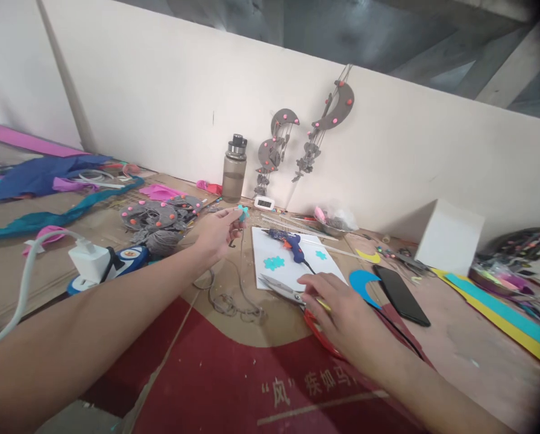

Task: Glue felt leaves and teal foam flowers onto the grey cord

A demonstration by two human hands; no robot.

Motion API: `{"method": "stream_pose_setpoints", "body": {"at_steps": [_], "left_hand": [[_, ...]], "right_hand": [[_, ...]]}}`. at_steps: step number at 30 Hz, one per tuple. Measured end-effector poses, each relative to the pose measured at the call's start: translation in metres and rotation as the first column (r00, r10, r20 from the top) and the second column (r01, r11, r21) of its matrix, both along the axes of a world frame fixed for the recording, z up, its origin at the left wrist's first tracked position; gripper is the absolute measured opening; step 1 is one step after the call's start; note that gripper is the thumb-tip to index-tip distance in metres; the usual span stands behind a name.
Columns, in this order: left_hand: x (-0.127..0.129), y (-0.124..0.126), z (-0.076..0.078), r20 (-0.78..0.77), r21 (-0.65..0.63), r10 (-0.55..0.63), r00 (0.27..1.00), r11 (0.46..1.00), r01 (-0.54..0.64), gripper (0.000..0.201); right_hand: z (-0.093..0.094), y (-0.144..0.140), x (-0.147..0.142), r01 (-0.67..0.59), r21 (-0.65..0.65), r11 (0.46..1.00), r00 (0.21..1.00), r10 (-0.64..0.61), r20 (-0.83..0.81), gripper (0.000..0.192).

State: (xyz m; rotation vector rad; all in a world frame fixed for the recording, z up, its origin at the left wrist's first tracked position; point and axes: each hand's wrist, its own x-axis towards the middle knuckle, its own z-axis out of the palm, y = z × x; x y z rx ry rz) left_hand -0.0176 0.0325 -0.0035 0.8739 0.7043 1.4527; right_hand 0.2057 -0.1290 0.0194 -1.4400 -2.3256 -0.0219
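Note:
My left hand (218, 232) is closed, pinching a small teal flower cutout (243, 212) between thumb and fingertips above the table. A thin grey cord (240, 283) hangs beneath that hand and lies in loose loops on the cardboard. My right hand (337, 304) is over the scissors (284, 289), its fingers loosely bent and apart. The red scissor handles (319, 337) show partly below it. A small yellow piece by its fingers is too hidden to name. On the white sheet (263, 241) lie a blue glue gun (292, 244) and teal flower cutouts (274, 263).
A blue crescent (363, 283) and a black phone (401, 294) lie right of the sheet. Left are a power strip (129, 259) with a white plug and grey felt crescents (147, 217). A bottle (234, 172) stands by the wall, where crescent hangings (340, 108) hang.

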Motion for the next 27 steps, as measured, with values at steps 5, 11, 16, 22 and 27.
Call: {"method": "stream_pose_setpoints", "body": {"at_steps": [5, 11, 16, 22, 27], "left_hand": [[0.001, -0.002, -0.001, -0.019, 0.009, -0.012, 1.0, 1.0, 0.012, 0.019], [0.001, 0.001, -0.009, -0.082, 0.036, -0.033, 0.996, 0.999, 0.036, 0.019], [0.0, 0.001, -0.011, -0.093, 0.04, -0.005, 0.996, 0.999, 0.009, 0.022], [-0.002, 0.003, -0.012, -0.118, 0.051, 0.002, 0.993, 0.999, 0.004, 0.023], [-0.006, 0.01, -0.009, -0.11, 0.033, 0.048, 0.993, 0.998, -0.045, 0.021]], "right_hand": [[-0.025, -0.016, 0.041, 0.152, -0.046, 0.987, 0.972, -0.141, 0.186, 0.028], [-0.04, -0.022, 0.049, 0.144, -0.093, 0.985, 0.973, -0.123, 0.195, 0.038], [-0.039, -0.02, 0.055, 0.077, -0.103, 0.992, 0.994, -0.069, 0.08, 0.045], [-0.033, -0.019, 0.06, 0.049, -0.102, 0.994, 0.999, -0.051, -0.018, 0.05], [-0.022, -0.023, 0.058, -0.082, -0.209, 0.974, 0.997, 0.079, -0.021, 0.054]]}}
